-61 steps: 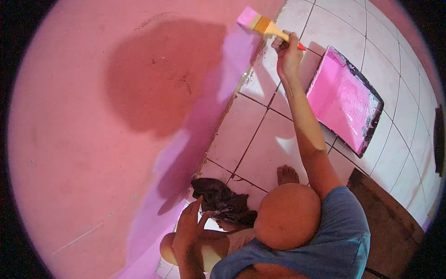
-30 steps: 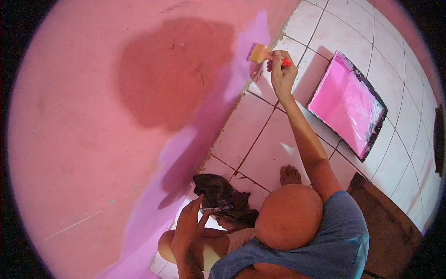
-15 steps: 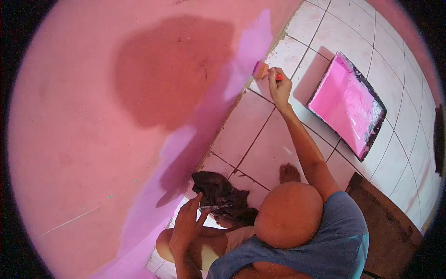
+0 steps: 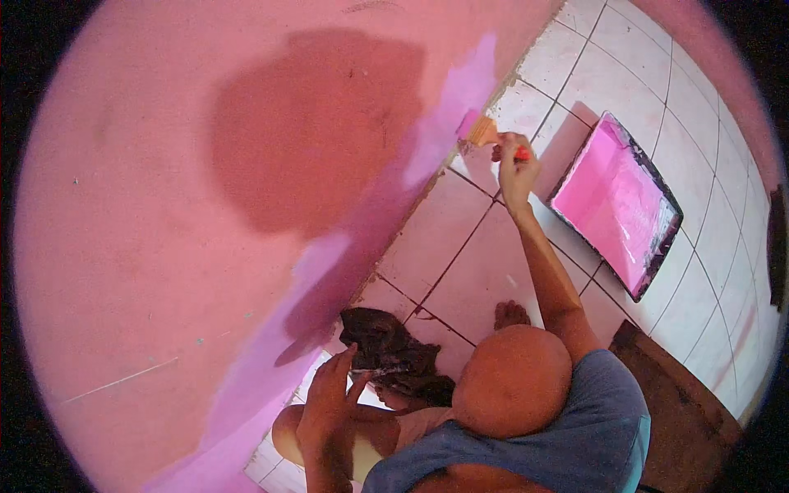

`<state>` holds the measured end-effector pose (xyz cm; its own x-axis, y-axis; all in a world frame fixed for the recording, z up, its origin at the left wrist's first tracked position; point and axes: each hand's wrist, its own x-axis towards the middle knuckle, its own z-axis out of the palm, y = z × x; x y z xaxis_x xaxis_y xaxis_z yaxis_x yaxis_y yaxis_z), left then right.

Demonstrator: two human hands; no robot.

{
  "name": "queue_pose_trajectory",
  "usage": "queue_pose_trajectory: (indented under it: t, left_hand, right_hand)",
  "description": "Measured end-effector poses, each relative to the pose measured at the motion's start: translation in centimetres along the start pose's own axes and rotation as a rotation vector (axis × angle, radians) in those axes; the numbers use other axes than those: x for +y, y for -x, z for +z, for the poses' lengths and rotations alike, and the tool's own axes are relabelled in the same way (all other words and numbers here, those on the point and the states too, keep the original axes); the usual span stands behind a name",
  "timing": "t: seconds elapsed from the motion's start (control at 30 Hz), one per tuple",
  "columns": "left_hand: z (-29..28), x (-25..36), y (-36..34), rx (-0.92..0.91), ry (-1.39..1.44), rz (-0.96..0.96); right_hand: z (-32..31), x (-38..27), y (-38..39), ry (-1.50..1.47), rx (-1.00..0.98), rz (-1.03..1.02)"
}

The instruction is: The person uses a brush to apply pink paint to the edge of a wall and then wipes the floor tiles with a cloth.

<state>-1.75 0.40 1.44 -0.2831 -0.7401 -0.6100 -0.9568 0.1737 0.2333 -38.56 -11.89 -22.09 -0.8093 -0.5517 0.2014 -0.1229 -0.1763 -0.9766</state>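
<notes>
My right hand (image 4: 518,172) is closed round the red handle of a paintbrush (image 4: 483,131). Pink paint coats the tip of its tan bristles, which meet the foot of the pink wall (image 4: 148,230). A band of fresh lilac-pink paint (image 4: 316,263) runs along the wall's lower edge. Over my bent knee at the lower left, my left hand (image 4: 329,394) has its fingers apart and seems to grip nothing. Just beyond its fingertips a dark crumpled cloth (image 4: 386,341) lies on the floor, with a pale streak beside the fingers that I cannot make out.
A black-rimmed paint tray (image 4: 604,197) holding pink paint sits on the white tiles (image 4: 699,255) right of my right arm. A dark brown mat or board (image 4: 674,403) lies at the lower right. My bare foot (image 4: 511,315) is on the tiles between my arms.
My right hand and the brush have shifted slightly right and down in the picture, with more bristle showing. The whole view has shifted a little. My left hand stays over the knee.
</notes>
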Motion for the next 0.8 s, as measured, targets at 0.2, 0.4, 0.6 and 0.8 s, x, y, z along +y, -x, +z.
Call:
queue_pose_trajectory:
  t: [0.2,0.4,0.6,0.8]
  left_hand:
    - [0.3,0.3,0.4,-0.010,-0.005,-0.063]
    - [-0.1,0.2,0.7,-0.012,-0.017,-0.058]
    - [-0.4,0.7,1.2,0.002,-0.041,-0.042]
    - [0.1,-0.3,0.8,-0.017,-0.013,-0.036]
  right_hand:
    - [3.3,-2.3,1.9,0.077,-0.072,-0.057]
    - [2.5,-8.5,2.2,-0.273,0.024,-0.117]
    - [0.8,-1.6,1.7,-0.013,-0.004,-0.044]
    - [3.5,-8.2,2.5,-0.125,-0.064,-0.148]
